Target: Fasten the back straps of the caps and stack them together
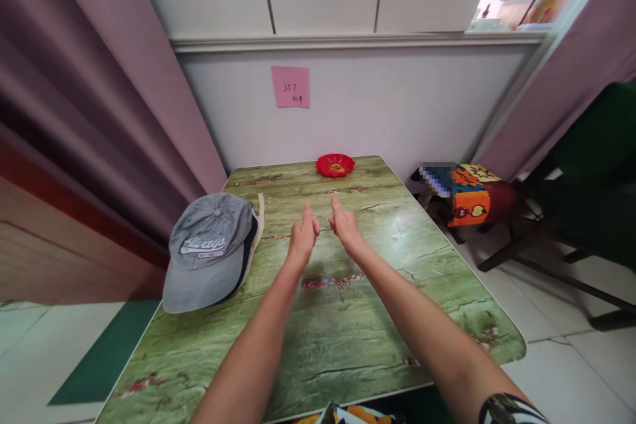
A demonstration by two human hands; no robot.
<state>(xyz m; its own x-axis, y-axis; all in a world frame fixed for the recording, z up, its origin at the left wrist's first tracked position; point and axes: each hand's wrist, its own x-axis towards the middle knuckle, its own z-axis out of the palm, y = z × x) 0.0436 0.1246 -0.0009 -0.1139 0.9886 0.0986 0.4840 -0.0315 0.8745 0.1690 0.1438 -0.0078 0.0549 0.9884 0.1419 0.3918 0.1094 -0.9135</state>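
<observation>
I seem mid-gesture, left hand (304, 234) and right hand (346, 224) mostly curled, apparently empty, above the table (342, 338); dish (335, 165) at its far edge, cap (211, 248) along its left. Grasping either calls for uncurling.

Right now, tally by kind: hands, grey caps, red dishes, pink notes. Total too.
Left hand and right hand: 2
Grey cap: 1
Red dish: 1
Pink note: 1
Total: 5
</observation>
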